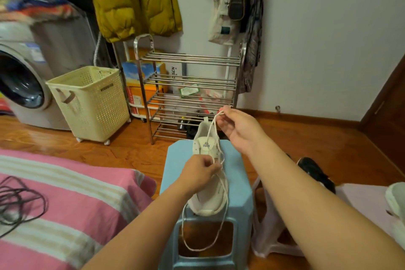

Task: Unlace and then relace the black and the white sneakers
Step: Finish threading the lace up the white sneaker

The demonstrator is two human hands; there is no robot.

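Note:
A white sneaker [211, 193] lies on a light blue stool [238, 182], toe toward me. My right hand [238, 129] is raised beyond the shoe's heel and pinches one end of the white lace [211, 131], pulling it up taut. My left hand [201, 173] sits on the shoe's left side and pinches the lace near the eyelets. A long loop of the same lace hangs down over the stool's front. A black sneaker [315, 173] lies on the floor to the right. Another white sneaker [396, 201] shows at the right edge.
Black laces [19, 201] lie on the pink striped bedding [76, 204] at the left. A second pale stool [269, 232] stands right of the blue one. Behind are a metal shoe rack [188, 94], a cream laundry basket [92, 103] and a washing machine [22, 85].

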